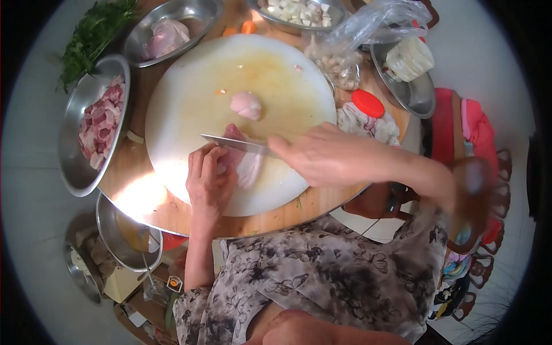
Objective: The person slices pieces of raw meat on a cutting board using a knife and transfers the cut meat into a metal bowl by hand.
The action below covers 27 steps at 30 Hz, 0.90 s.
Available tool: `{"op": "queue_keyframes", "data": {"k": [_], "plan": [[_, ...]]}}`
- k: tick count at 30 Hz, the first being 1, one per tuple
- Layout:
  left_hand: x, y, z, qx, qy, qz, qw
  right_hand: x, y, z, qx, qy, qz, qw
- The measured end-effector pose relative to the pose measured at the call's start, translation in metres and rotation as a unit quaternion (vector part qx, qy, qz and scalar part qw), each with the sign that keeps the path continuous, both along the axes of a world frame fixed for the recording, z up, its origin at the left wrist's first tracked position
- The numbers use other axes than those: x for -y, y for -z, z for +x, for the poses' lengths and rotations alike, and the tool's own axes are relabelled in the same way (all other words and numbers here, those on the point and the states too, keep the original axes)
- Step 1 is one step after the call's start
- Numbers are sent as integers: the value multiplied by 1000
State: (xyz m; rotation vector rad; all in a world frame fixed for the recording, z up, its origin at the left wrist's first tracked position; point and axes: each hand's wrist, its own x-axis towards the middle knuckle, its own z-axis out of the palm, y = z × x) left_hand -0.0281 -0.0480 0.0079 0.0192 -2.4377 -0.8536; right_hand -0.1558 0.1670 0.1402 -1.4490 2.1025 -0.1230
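My right hand grips the handle of a knife, its blade pointing left across a piece of raw meat with pale skin. With curled fingers, my left hand holds that meat down from the left, close under the blade. The meat lies on a round white cutting board, red flesh toward the far end and skin toward me. Just beyond the knife sits a separate pink chunk of meat. My left fingers partly cover the meat, and my right hand hides the knife handle.
Around the board on the wooden table are a metal bowl of cut meat, a bowl with a larger meat piece, a bowl of white cubes, green herbs, a bag of garlic and a red lid.
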Motion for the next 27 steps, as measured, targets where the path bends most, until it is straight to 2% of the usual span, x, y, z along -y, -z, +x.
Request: {"op": "queue_keyframes", "data": {"k": [4, 5, 6, 7, 9, 13, 16, 18, 19, 21, 24, 27], "plan": [[4, 0, -2, 4, -3, 13, 1000, 1, -7, -1, 12, 6, 71, 997], [4, -1, -3, 2, -1, 16, 1000, 19, -6, -2, 18, 17, 22, 999], [4, -2, -3, 4, -4, 15, 1000, 20, 17, -4, 25, 26, -27, 999], [3, -3, -4, 8, 0, 25, 1000, 29, 34, -5, 29, 24, -29, 999], [4, -6, -5, 9, 7, 28, 1000, 55, 54, -11, -15, 31, -144, 989], [2, -8, -3, 1, 29, 28, 999, 63, 63, -15, -38, 0, -178, 983], [2, -12, 1, 21, 34, 46, 998, 46, 61, -12, -22, 53, -121, 991], [2, -11, 5, 30, 27, 53, 998, 18, 64, -8, 2, 56, -189, 980], [1, -10, 6, 30, 18, 43, 998, 7, 59, -2, 1, 55, -187, 981], [-1, -7, 9, 29, 8, 33, 999, -12, 44, 12, -35, 40, -99, 994], [-5, -4, 10, -6, -4, -1, 1000, -32, 35, 24, -30, 55, -39, 997], [-10, -4, 12, -19, 43, 2, 999, -21, 24, 25, -15, 61, -28, 998]]}}
